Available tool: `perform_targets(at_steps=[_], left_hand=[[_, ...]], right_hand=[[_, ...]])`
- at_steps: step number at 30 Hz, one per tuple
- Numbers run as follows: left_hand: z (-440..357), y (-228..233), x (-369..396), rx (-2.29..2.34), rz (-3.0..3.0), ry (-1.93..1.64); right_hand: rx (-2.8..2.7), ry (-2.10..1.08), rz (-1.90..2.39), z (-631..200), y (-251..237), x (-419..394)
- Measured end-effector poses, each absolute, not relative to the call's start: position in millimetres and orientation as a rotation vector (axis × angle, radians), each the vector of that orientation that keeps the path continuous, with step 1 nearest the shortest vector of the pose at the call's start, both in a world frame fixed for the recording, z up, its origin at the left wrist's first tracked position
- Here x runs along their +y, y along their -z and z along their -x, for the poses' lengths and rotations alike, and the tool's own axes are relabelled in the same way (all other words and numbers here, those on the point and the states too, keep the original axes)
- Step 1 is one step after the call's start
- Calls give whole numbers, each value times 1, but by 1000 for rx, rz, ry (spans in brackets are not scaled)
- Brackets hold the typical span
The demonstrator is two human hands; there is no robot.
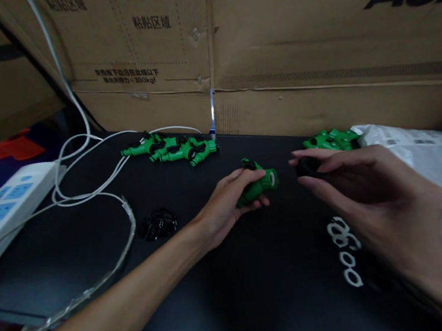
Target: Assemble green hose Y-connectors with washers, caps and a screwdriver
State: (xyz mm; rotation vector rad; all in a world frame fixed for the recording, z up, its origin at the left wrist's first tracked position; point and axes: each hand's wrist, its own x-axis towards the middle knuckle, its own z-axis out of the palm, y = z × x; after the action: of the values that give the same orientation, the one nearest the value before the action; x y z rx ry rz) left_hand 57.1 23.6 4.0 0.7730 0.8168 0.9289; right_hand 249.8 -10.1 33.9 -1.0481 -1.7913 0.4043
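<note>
My left hand is closed around a green plastic hose splitter, its round end with a white ring inside facing right. To its right, my right hand pinches a black ring-shaped part between thumb and fingers; the two parts are apart. White rubber washers lie on the table beside and below my right hand. Several more green splitters with black levers lie at the back, and other green pieces rest behind my right hand.
A dark table carries a small heap of black parts, a white power strip and looping white cables. Large cardboard boxes wall off the back. A white plastic bag lies at right.
</note>
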Motion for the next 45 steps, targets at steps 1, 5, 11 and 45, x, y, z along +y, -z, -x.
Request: perform_targets(at_steps=[1, 5, 11, 45], left_hand=[[-57, -4, 23, 805, -764, -914], [-59, -5, 20, 761, -746, -859], [-58, -5, 20, 759, -764, -864], [-61, -4, 18, 765, -928, -897]], right_hand=[[-1834, -356, 1037, -249, -30, -10], [-2102, -214, 960, -249, -16, -5], [-2228, 23, 980, -250, -15, -2], [-2041, -567, 1420, -248, -24, -4]])
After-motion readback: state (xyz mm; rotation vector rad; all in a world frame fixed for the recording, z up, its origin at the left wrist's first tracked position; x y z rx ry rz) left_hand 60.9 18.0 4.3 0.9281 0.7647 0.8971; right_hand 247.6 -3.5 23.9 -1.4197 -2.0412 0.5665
